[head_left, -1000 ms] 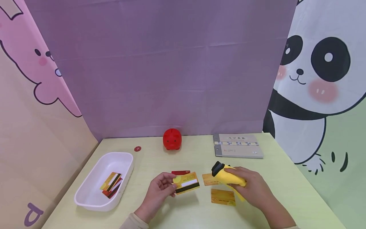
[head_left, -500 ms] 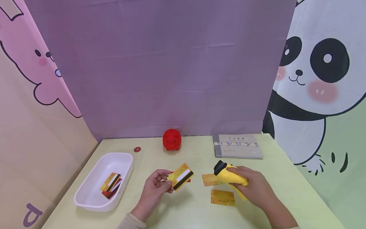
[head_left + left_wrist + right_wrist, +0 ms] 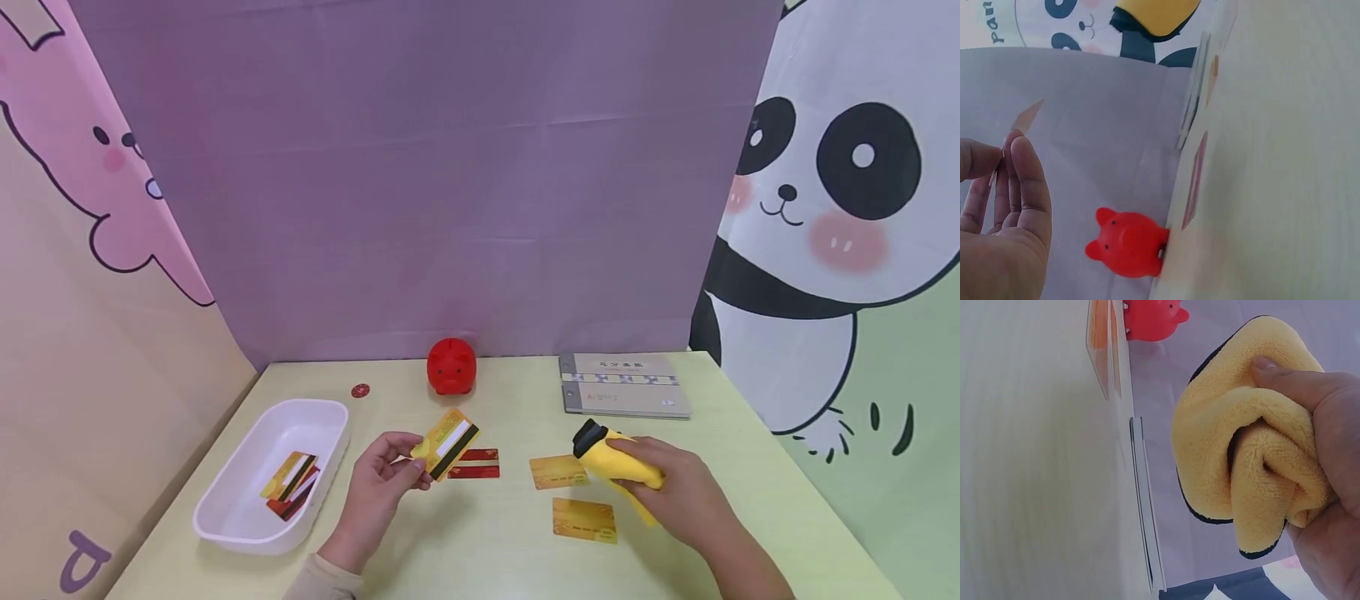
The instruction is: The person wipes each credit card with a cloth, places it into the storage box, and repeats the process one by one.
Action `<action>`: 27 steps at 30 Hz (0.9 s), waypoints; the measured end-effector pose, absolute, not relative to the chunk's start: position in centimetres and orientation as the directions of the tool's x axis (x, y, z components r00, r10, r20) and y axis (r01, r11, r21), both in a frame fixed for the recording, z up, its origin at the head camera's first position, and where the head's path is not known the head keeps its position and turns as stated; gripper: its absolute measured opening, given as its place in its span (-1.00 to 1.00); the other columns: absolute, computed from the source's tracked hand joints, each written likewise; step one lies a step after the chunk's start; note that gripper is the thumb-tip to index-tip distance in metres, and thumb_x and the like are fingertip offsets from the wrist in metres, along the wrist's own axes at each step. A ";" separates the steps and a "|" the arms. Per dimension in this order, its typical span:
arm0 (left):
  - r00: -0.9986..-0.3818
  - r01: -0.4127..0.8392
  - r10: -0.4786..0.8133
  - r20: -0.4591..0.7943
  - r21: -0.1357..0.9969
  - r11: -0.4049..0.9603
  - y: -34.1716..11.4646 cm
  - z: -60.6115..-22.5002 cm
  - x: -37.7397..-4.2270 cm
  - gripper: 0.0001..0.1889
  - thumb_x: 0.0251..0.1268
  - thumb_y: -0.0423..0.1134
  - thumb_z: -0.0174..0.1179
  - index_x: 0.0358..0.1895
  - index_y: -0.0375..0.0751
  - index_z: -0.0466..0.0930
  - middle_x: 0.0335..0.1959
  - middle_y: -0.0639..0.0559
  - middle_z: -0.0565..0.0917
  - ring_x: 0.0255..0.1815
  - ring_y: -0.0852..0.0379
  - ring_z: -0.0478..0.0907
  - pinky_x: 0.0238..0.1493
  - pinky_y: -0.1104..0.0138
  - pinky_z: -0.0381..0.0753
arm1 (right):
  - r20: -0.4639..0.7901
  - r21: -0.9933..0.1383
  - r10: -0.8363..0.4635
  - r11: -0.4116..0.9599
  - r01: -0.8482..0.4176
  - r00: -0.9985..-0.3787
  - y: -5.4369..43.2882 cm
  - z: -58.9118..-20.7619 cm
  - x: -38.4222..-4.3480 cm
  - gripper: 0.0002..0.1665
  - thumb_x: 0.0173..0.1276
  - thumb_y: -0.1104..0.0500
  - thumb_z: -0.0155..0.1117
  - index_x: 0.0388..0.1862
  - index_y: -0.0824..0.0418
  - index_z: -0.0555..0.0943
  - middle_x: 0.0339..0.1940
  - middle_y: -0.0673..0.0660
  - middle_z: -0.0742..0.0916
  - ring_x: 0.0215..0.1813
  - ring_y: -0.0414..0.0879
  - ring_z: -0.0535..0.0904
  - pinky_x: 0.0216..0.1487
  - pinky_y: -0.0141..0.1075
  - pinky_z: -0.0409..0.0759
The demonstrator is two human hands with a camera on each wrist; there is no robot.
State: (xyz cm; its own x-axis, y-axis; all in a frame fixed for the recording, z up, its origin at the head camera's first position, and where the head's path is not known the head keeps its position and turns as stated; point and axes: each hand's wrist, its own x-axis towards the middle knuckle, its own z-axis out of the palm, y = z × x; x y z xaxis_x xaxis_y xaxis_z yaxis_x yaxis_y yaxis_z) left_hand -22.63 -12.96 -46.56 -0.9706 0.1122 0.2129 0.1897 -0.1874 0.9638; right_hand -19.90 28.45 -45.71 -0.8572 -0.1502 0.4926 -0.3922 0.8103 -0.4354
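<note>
My left hand (image 3: 382, 483) pinches a gold bank card (image 3: 447, 443) between thumb and fingers, its magnetic stripe side facing me, raised above the table. The left wrist view shows this card nearly edge-on above the fingertips. In my right hand (image 3: 686, 492) is a bunched yellow cloth (image 3: 1241, 437) with black edging, gripped by thumb and fingers over the table's right part. Beneath and between the hands lie a red card (image 3: 476, 464) and two gold cards, one farther back (image 3: 557, 472) and one nearer (image 3: 584, 521).
A white plastic basin (image 3: 217, 517) on the left holds several cards (image 3: 291, 483). At the back stand a red piggy bank (image 3: 452, 367) and, to its right, a grey notebook (image 3: 622, 385). A small round red disc (image 3: 361, 390) lies behind the basin.
My left hand has moved left and slightly back with the gold card, which has tilted and now uncovers the red card. My right hand with the cloth has shifted a little right.
</note>
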 end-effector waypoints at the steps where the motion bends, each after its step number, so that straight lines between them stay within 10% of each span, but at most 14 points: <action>1: -0.971 0.193 0.103 0.215 0.963 -0.186 -13.2 -46.4 -22.6 -0.68 0.39 -0.60 0.23 0.14 -0.35 0.57 -0.12 -0.24 0.60 -0.31 0.00 0.72 -0.15 0.21 0.82 | 0.496 -0.433 -0.149 0.812 -0.392 -0.855 28.5 -45.8 -19.9 -0.29 0.07 0.23 0.72 0.24 -0.13 0.75 0.09 0.03 0.80 -0.01 -0.03 0.72 -0.05 -0.03 0.73; 27: -0.939 0.336 -0.131 0.319 0.932 -0.135 -21.1 -44.5 -22.0 -0.66 0.40 -0.59 0.25 0.17 -0.61 0.46 -0.18 -0.06 0.65 -0.31 0.11 0.74 -0.17 0.26 0.82 | 0.532 -0.423 -0.155 0.803 -0.420 -0.832 28.7 -46.5 -20.1 -0.30 0.03 0.23 0.74 0.19 -0.16 0.77 0.02 -0.07 0.81 -0.07 -0.12 0.71 -0.09 -0.15 0.73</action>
State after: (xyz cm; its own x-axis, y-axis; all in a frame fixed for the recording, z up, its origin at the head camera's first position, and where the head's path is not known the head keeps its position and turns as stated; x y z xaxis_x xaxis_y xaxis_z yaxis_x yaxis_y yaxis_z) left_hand -21.96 -21.15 -44.46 -0.9385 -0.1314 0.3192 0.3359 -0.1349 0.9322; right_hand -20.13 28.74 -46.51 -0.8323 -0.1545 0.5323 -0.4199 0.8027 -0.4234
